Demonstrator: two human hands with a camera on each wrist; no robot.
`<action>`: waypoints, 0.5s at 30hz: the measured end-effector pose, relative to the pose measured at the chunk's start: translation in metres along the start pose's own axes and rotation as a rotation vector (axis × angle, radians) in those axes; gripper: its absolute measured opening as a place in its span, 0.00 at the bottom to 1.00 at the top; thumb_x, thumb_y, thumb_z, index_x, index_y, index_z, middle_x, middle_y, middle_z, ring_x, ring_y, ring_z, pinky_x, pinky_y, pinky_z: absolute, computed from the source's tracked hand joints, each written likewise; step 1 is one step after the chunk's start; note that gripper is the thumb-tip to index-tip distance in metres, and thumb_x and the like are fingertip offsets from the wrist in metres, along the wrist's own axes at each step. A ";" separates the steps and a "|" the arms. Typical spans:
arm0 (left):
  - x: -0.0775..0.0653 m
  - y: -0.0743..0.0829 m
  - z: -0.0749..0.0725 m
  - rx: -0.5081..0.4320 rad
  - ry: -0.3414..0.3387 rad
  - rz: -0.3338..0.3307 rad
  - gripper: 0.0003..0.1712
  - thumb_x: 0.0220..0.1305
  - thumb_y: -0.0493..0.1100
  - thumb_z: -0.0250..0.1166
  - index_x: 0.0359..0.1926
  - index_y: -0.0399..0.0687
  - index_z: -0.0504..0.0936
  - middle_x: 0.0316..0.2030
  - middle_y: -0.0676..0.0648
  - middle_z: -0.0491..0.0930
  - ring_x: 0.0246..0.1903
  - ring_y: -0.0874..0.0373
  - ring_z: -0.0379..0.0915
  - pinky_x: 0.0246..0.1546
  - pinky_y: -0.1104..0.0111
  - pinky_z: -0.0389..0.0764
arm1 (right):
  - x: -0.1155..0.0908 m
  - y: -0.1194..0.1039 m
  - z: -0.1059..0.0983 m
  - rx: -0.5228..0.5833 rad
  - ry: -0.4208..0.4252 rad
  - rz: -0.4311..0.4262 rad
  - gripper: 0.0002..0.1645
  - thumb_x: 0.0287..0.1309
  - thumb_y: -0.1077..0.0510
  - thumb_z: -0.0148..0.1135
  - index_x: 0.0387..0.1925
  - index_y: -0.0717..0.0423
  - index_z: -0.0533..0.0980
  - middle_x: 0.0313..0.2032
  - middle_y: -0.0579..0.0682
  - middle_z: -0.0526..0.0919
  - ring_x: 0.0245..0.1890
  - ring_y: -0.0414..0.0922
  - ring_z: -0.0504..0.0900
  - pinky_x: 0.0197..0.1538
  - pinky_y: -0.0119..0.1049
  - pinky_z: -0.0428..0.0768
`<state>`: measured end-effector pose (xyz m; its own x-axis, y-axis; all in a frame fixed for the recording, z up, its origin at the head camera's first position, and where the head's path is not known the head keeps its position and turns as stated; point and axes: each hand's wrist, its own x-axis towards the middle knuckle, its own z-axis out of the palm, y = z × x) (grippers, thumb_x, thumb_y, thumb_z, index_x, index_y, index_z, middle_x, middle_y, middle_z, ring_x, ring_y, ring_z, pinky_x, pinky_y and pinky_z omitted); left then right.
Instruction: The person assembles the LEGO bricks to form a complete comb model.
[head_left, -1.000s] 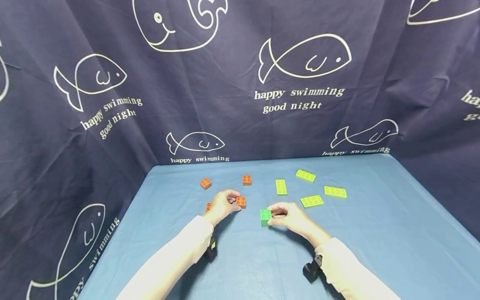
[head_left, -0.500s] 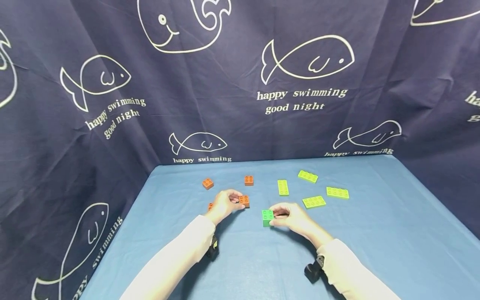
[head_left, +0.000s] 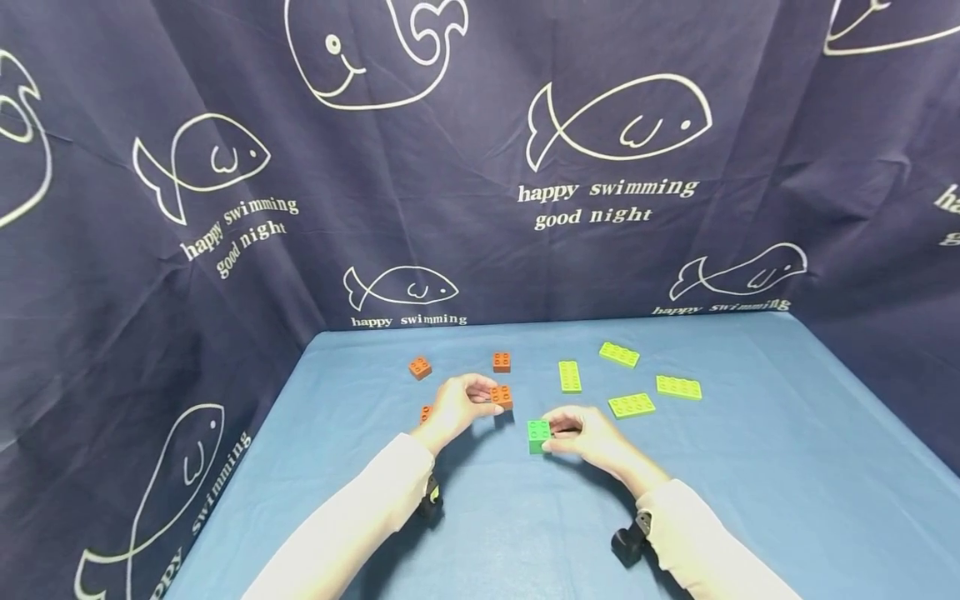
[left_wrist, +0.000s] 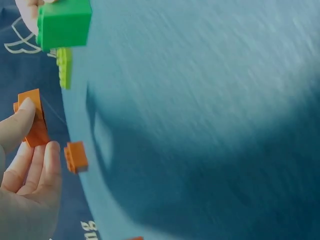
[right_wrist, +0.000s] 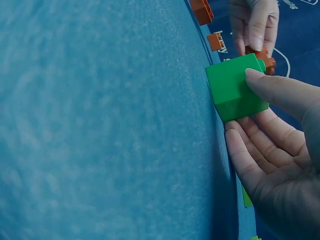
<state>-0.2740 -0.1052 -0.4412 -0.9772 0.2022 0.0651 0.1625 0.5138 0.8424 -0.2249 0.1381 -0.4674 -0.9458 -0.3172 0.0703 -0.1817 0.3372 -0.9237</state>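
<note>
My left hand (head_left: 453,408) pinches an orange toy building brick (head_left: 502,397) with four round studs on top. In the left wrist view the thumb lies on one side of this brick (left_wrist: 34,120), with fingertips at its lower end. It hangs over the cloth, its shadow just below. To the right and nearer me, my right hand (head_left: 590,439) holds a green building brick (head_left: 538,436), taller than the orange one, between thumb and fingers. The right wrist view shows the thumb on one face of the green brick (right_wrist: 235,87). The two bricks are apart, studs up.
Two orange bricks lie behind the left hand, one at the left (head_left: 420,367) and one further right (head_left: 501,362). Another orange brick (head_left: 426,414) is partly hidden by that hand. Several flat lime-green bricks (head_left: 632,405) lie back right. A blue cloth (head_left: 495,533) covers the table; a dark curtain hangs behind.
My left hand has lifted the orange brick slightly and carried it right, closer to the green one. The right hand stays put with the green brick. The head view has shifted slightly.
</note>
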 end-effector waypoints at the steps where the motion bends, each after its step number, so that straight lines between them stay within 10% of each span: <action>1: -0.001 0.002 0.001 -0.009 -0.005 0.008 0.20 0.47 0.39 0.78 0.45 0.45 0.85 0.41 0.45 0.86 0.39 0.56 0.83 0.42 0.70 0.84 | 0.000 0.000 0.000 0.000 0.002 0.004 0.23 0.49 0.63 0.73 0.48 0.67 0.79 0.41 0.61 0.85 0.43 0.51 0.82 0.43 0.27 0.80; 15: -0.014 0.020 0.017 -0.069 -0.080 0.070 0.21 0.47 0.40 0.78 0.45 0.46 0.84 0.41 0.47 0.86 0.39 0.58 0.83 0.44 0.71 0.83 | -0.003 -0.003 -0.001 0.007 -0.015 -0.005 0.24 0.49 0.61 0.73 0.48 0.66 0.79 0.41 0.60 0.85 0.42 0.49 0.83 0.43 0.26 0.80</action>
<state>-0.2545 -0.0839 -0.4347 -0.9492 0.3032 0.0844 0.2174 0.4377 0.8724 -0.2218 0.1389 -0.4646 -0.9407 -0.3319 0.0699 -0.1849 0.3289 -0.9261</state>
